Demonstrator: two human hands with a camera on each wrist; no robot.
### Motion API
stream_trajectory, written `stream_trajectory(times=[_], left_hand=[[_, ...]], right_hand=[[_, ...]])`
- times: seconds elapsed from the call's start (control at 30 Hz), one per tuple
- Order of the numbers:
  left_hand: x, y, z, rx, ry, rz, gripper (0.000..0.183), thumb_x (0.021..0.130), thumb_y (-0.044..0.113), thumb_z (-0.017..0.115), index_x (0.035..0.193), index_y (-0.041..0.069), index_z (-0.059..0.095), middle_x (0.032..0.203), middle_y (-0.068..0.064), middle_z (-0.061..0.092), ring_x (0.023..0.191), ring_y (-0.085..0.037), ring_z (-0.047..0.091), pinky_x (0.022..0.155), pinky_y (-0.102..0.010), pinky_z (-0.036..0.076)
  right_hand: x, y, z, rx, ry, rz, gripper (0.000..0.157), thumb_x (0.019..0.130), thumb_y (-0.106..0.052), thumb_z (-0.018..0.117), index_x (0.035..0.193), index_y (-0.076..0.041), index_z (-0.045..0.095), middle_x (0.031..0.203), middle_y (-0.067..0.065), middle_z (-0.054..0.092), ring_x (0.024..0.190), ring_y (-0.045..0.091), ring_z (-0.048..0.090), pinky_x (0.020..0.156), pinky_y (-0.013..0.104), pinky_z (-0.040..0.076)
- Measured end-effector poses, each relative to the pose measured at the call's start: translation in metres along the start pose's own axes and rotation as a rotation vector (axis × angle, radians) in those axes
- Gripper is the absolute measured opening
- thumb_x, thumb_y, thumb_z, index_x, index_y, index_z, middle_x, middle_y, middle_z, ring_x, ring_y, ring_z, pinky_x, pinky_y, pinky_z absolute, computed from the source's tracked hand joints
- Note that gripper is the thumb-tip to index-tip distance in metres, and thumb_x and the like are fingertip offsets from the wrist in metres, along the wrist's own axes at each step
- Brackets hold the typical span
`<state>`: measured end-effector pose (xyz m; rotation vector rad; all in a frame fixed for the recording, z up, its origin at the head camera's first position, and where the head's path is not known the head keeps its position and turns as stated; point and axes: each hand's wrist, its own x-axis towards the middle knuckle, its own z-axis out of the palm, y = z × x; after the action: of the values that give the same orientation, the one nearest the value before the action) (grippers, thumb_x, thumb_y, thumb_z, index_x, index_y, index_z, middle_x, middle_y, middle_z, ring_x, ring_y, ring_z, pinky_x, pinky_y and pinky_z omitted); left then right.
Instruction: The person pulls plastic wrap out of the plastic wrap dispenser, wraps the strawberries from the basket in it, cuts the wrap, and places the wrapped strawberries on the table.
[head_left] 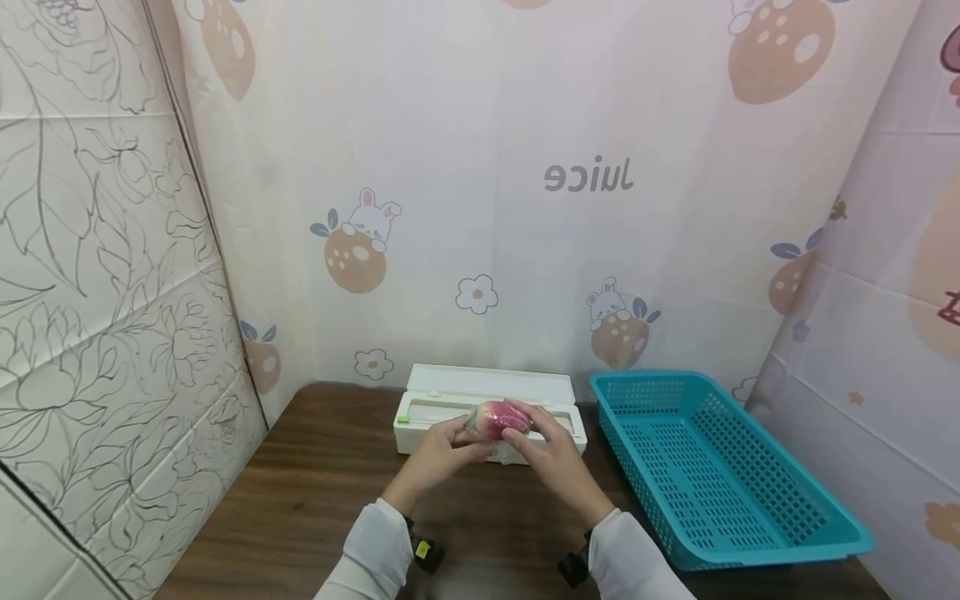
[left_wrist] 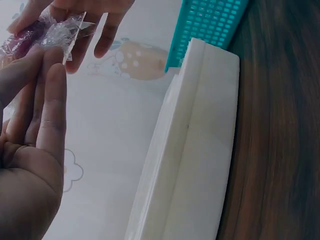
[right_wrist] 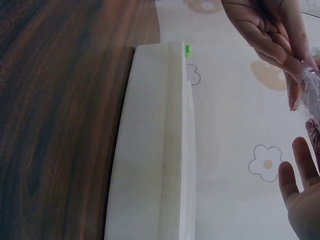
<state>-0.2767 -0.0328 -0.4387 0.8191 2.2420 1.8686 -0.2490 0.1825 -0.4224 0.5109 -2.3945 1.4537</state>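
A red and pale-yellow piece of produce (head_left: pixel 501 419), wrapped in crinkled cling film, is held up between both hands. My left hand (head_left: pixel 438 454) grips its left end, thumb and fingers pinching the film. On the other side my right hand (head_left: pixel 551 450) holds the red end between thumb and fingers. Loose film (left_wrist: pixel 65 35) bunches out from the wrapped piece in the left wrist view. Just behind and below the hands stands a white cling film dispenser (head_left: pixel 408 437), its lid (head_left: pixel 491 383) raised, with a green slider (head_left: pixel 403 419) at its left end.
To the right, a turquoise plastic basket (head_left: pixel 780 554) with perforated walls sits on the dark wood table (head_left: pixel 300 500). A patterned curtain (head_left: pixel 480 233) hangs directly behind the table, and more printed panels close off both sides.
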Motion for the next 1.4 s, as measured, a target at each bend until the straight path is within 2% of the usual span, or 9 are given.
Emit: stream_trajectory(times=[0.3,0.47,0.57,0.63,0.77,0.9,1.07,1.2,1.4], left_hand=[[0.005,0.001,0.011,-0.045,0.109,0.01,0.065,0.086,0.026,0.082,0.144,0.022,0.053,0.116,-0.006,0.072,0.098,-0.019,0.07,0.082,-0.035,0.058],[0.007,0.0,0.017,-0.035,0.17,0.033,0.068,0.082,0.029,0.085,0.142,0.029,0.053,0.118,-0.004,0.07,0.099,-0.019,0.069,0.08,-0.036,0.059],[0.005,-0.001,0.017,-0.055,0.151,0.009,0.069,0.083,0.032,0.085,0.143,0.028,0.052,0.128,-0.006,0.064,0.106,-0.022,0.067,0.084,-0.038,0.058],[0.004,0.0,0.017,-0.122,0.106,-0.011,0.067,0.086,0.032,0.081,0.145,0.024,0.049,0.133,-0.009,0.06,0.11,-0.025,0.065,0.088,-0.039,0.057],[0.003,0.005,0.016,-0.31,0.0,-0.019,0.059,0.099,0.032,0.065,0.148,0.01,0.042,0.136,-0.015,0.054,0.114,-0.028,0.062,0.094,-0.039,0.054],[0.005,0.008,0.016,-0.339,-0.016,0.003,0.055,0.106,0.039,0.048,0.145,0.001,0.042,0.129,-0.016,0.058,0.108,-0.025,0.064,0.094,-0.036,0.054],[0.005,0.008,0.016,-0.309,0.013,0.008,0.05,0.108,0.036,0.046,0.141,-0.001,0.047,0.121,-0.015,0.061,0.101,-0.022,0.065,0.09,-0.036,0.055],[0.004,0.01,0.014,-0.28,0.035,0.01,0.05,0.107,0.036,0.047,0.139,-0.002,0.049,0.122,-0.014,0.061,0.101,-0.021,0.064,0.09,-0.037,0.056],[0.004,0.009,0.012,-0.209,0.044,-0.029,0.05,0.107,0.038,0.048,0.137,-0.001,0.051,0.116,-0.012,0.064,0.1,-0.021,0.064,0.09,-0.037,0.056]], right_hand=[[0.001,-0.003,0.003,0.108,-0.032,0.061,0.049,0.098,-0.03,0.066,0.144,-0.017,0.054,0.141,0.006,0.058,0.13,0.025,0.053,0.107,0.048,0.042],[0.003,-0.003,0.003,0.094,-0.022,0.039,0.052,0.097,-0.034,0.067,0.144,-0.018,0.053,0.142,0.004,0.057,0.13,0.024,0.053,0.105,0.046,0.044],[0.001,-0.001,0.004,0.092,-0.034,0.034,0.054,0.095,-0.039,0.069,0.144,-0.021,0.053,0.141,0.002,0.057,0.129,0.023,0.054,0.104,0.045,0.045],[0.0,0.0,0.004,0.088,-0.044,0.032,0.054,0.095,-0.037,0.07,0.144,-0.023,0.053,0.14,0.002,0.058,0.128,0.023,0.054,0.103,0.042,0.047],[-0.001,0.0,0.003,0.081,-0.047,0.016,0.053,0.094,-0.033,0.071,0.143,-0.022,0.054,0.138,0.002,0.059,0.123,0.021,0.058,0.097,0.036,0.051],[0.0,-0.001,0.001,0.077,-0.063,0.012,0.055,0.094,-0.033,0.071,0.145,-0.022,0.053,0.14,0.003,0.058,0.121,0.022,0.06,0.095,0.036,0.053],[-0.001,-0.003,-0.002,0.129,-0.16,0.095,0.05,0.105,-0.041,0.052,0.149,-0.016,0.048,0.145,0.009,0.053,0.127,0.027,0.055,0.102,0.045,0.048],[0.003,-0.004,-0.004,0.225,-0.297,0.17,0.061,0.109,-0.049,0.031,0.147,-0.004,0.046,0.138,0.014,0.056,0.121,0.028,0.058,0.1,0.043,0.05],[0.007,-0.003,-0.005,0.335,-0.408,0.194,0.063,0.11,-0.045,0.03,0.137,0.007,0.053,0.121,0.016,0.065,0.111,0.027,0.063,0.094,0.035,0.054]])
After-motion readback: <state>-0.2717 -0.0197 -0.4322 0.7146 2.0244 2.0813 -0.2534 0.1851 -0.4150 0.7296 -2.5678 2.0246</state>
